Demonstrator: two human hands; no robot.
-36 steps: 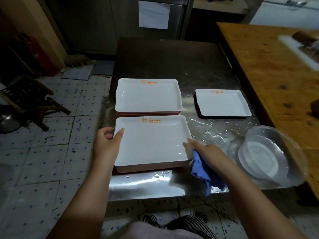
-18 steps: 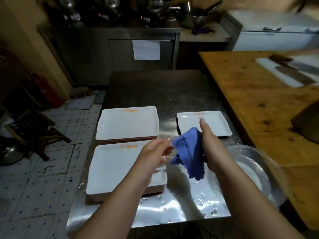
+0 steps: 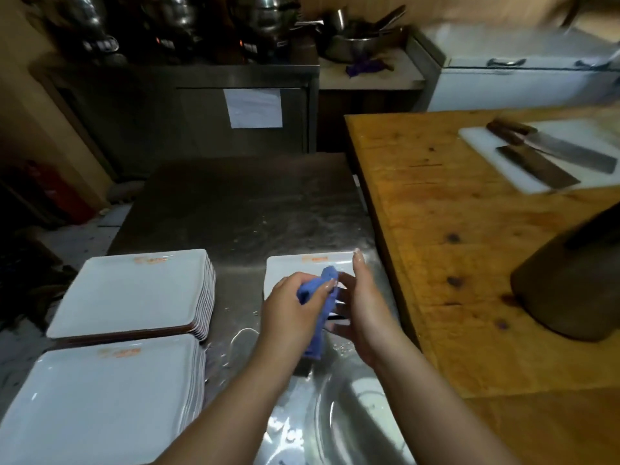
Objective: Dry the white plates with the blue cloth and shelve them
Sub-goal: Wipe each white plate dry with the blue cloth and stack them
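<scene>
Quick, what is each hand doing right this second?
Left hand: fingers curled round the blue cloth, holding it.
Right hand: fingers fairly straight, against the cloth's other side; whether it grips the cloth cannot be told.

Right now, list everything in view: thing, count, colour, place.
plate stacks: two, white, left on the steel table
single plate: one, white, behind the hands
blue cloth: one, between both hands
clear bowl: one, near table edge
wooden counter: one, orange-brown, right
cutting board: one, white, far right
cleavers: two, on the board
pots: several, metal, back shelf
paper sheet: one, white, on cabinet
left hand: grips cloth
right hand: fingers straight, against cloth
</scene>
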